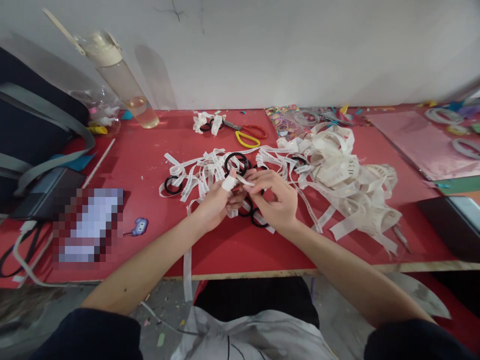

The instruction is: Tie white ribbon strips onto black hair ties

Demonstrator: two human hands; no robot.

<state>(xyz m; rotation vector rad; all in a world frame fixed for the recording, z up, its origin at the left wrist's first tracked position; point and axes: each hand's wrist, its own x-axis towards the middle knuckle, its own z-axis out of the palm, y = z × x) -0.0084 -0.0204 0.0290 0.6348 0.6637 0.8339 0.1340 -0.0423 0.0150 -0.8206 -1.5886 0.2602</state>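
My left hand (219, 202), white tape round its thumb, is closed on a black hair tie (236, 156) that stands up above the fingers. My right hand (275, 195) pinches a strip of white printed ribbon (245, 181) at the left thumb. The two hands nearly touch. More black hair ties (259, 218) hang below and between them, partly hidden by the fingers. Printed ribbon (195, 177) with another black tie (173, 185) lies behind and left of my hands. To the right is a large heap of white ribbon (337, 170).
Scissors (249, 137) with red and yellow handles lie on the red table (150, 165) near the wall. A bottle (125, 80), a phone (93, 225) and a small blue charm (140, 226) are left. Bagged bands (287, 122) and a dark box (453, 225) are right.
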